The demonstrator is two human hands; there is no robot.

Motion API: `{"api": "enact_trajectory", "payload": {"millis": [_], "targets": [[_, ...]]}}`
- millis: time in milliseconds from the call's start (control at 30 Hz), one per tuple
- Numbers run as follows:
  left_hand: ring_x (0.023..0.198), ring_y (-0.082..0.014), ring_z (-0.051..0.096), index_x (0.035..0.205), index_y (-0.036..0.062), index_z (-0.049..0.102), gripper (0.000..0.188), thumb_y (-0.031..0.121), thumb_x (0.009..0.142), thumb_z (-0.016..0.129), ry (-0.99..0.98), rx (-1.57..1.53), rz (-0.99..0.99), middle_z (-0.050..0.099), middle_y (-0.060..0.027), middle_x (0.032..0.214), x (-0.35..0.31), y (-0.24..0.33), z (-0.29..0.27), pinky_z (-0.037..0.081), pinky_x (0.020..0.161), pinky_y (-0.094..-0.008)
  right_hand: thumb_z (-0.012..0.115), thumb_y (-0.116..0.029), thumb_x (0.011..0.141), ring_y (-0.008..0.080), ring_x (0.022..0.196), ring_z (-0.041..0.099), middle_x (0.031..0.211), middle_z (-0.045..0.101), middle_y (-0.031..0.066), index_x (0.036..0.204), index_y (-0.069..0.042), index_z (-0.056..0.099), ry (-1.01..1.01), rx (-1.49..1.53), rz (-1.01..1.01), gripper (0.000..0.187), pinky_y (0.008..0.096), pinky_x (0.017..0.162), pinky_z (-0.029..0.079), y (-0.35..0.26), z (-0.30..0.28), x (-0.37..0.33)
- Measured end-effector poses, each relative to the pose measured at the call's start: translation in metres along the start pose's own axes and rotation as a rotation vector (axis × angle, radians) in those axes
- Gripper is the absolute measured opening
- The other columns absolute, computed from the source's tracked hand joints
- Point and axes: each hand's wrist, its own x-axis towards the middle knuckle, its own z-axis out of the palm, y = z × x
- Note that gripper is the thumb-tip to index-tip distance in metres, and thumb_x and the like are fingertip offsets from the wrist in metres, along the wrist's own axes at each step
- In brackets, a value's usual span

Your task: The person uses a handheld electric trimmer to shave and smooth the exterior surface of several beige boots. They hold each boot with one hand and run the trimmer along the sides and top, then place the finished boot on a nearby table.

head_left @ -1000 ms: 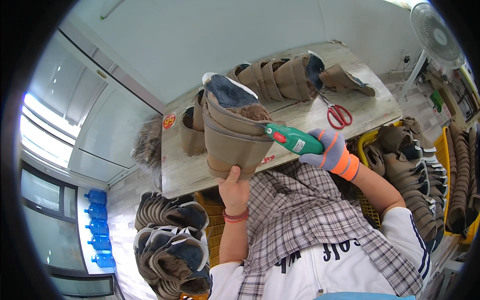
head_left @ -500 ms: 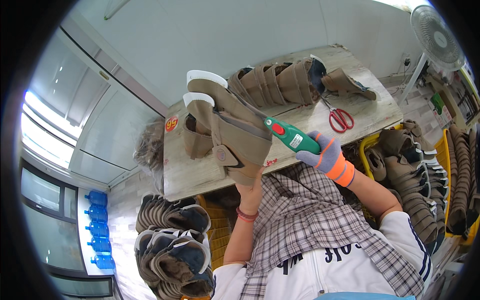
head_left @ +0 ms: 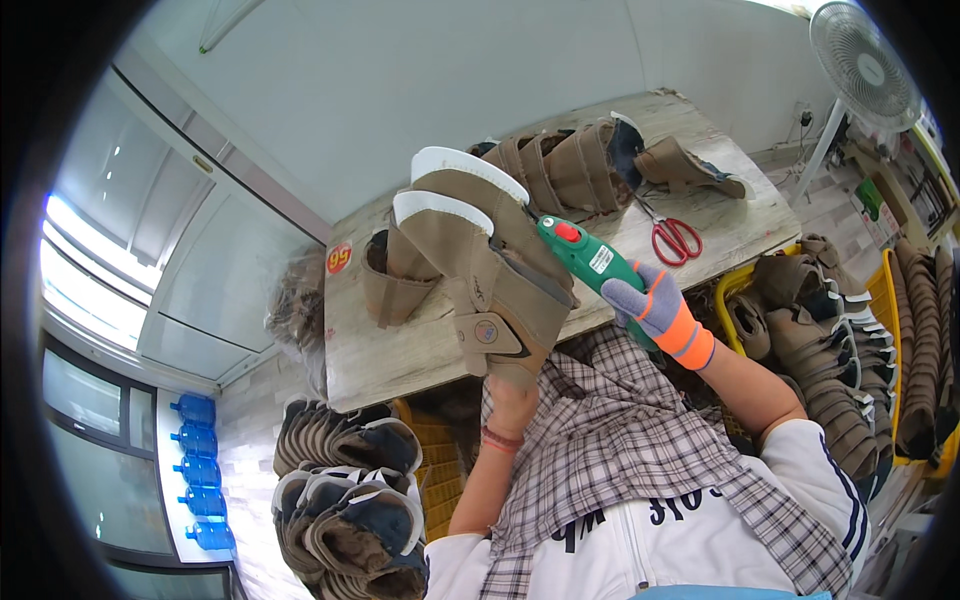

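Note:
My left hand [head_left: 512, 408] is bare and closed round the lower end of a pair of brown shoe uppers [head_left: 530, 305]. They stand up in front of me, each with a white-edged toe at the top and a strap with a round badge on the near side. My right hand [head_left: 655, 308], in a grey and orange glove, grips a green handheld power tool [head_left: 590, 250] with a red button. The tool's tip is at the far edge of the uppers; whether it touches them is hard to tell. My left fingertips are hidden behind the uppers.
On the worn table [head_left: 370, 365] lie a row of brown uppers [head_left: 565, 165], red-handled scissors [head_left: 677, 240] and another upper [head_left: 398, 280]. Stacked uppers [head_left: 350, 520] stand at lower left, and more fill a yellow basket [head_left: 735, 290] at right. A white fan [head_left: 865, 65] stands far right.
The uppers have turned in my left hand, bringing the badge strap more into view, and their toes have shifted right. The green tool has tilted steeper, still in my right hand.

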Motion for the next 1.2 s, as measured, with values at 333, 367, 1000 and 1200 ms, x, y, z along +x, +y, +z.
{"api": "enact_trajectory", "payload": {"millis": [333,367,1000,1200], "targets": [[0.087,-0.0343,0.053,0.095,-0.0039,0.061,0.019,0.003,0.077,0.065,-0.127,0.244,-0.201,0.059,-0.0165,0.092,0.042,0.020,-0.020,0.043,0.078,-0.0424,0.067,-0.034,0.084,0.0100,0.049,0.052,0.063,0.054,0.0023,0.090,-0.001,0.055,0.181,0.036,-0.052,0.036,0.0240,0.046,0.042,0.026,-0.070,0.021],[0.086,-0.0344,0.052,0.094,-0.0046,0.059,0.022,0.005,0.076,0.066,-0.194,0.438,-0.125,0.058,-0.0164,0.091,0.052,0.017,-0.022,0.042,0.077,-0.0428,0.067,-0.034,0.084,0.0101,0.049,0.052,0.063,0.054,0.0022,0.090,-0.001,0.055,0.181,0.023,-0.045,0.036,0.0241,0.046,0.042,0.030,-0.075,0.022],[0.094,-0.0204,0.061,0.112,-0.0040,0.058,0.030,0.011,0.087,0.063,0.291,-0.366,-0.678,0.064,-0.0103,0.104,0.067,0.022,-0.090,0.047,0.083,-0.0345,0.075,-0.034,0.074,0.0095,0.065,0.061,0.072,0.065,0.0074,0.098,0.000,0.060,0.223,-0.529,-0.072,0.044,0.0263,0.059,0.048,0.089,-0.075,0.006],[0.112,-0.0274,0.054,0.125,-0.0030,0.047,0.038,0.017,0.093,0.052,0.656,-1.247,-0.750,0.053,-0.0153,0.125,0.107,-0.011,-0.132,0.043,0.096,-0.0427,0.079,-0.035,0.067,0.0222,0.063,0.065,0.073,0.066,0.0140,0.093,-0.001,0.064,0.081,-0.771,-0.373,0.045,0.0301,0.058,0.050,0.027,-0.039,-0.002]]}}
